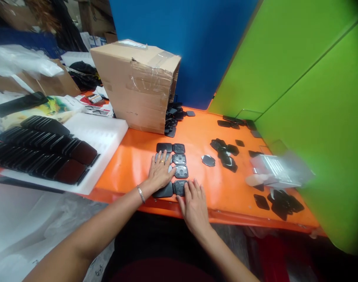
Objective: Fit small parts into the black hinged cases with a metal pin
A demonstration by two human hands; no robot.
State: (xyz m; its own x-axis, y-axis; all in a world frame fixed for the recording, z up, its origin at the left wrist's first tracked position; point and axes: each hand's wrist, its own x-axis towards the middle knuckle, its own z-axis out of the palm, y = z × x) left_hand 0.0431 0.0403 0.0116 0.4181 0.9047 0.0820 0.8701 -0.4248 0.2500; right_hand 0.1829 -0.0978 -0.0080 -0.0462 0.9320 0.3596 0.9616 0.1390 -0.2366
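On the orange table lie two short columns of flat black square parts. My left hand rests flat on the left column with its fingers stretched out and covers the middle pieces. My right hand lies at the table's front edge, fingers extended, with its fingertips touching the nearest part of the right column. Neither hand grips anything.
A taped cardboard box stands behind the columns, with black parts spilling from its side. A white foam tray with rows of dark parts sits at left. Loose black parts and a clear plastic bag lie at right, against a green wall.
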